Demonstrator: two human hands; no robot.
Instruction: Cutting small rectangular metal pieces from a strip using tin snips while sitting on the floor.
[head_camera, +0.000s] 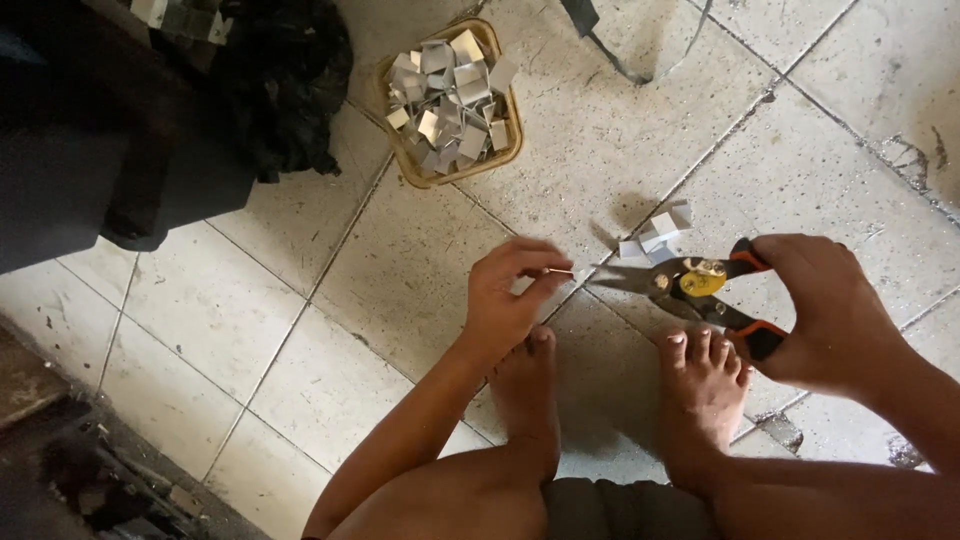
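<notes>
Cutting step in hand, by look of it. Right hand (835, 315) wrapped tight round orange-and-black grips of tin snips (690, 285), blades pointing left, low over tiled floor (400, 270). Left hand (510, 295) pinches thin metal sliver (560, 271) between fingertips, just off blade tips. Small cut metal pieces (658, 235) lie beside snips; tan tray (450, 100) of similar pieces well apart. Next move likely needs sliver fed squarely between blades, fingertips kept back.

Orange-handled snips (700, 285) with yellow pivot; tan basket (452, 105) of silvery pieces (450, 100).

Floor workshop: tin snips (700, 285), metal offcuts (452, 95)
</notes>
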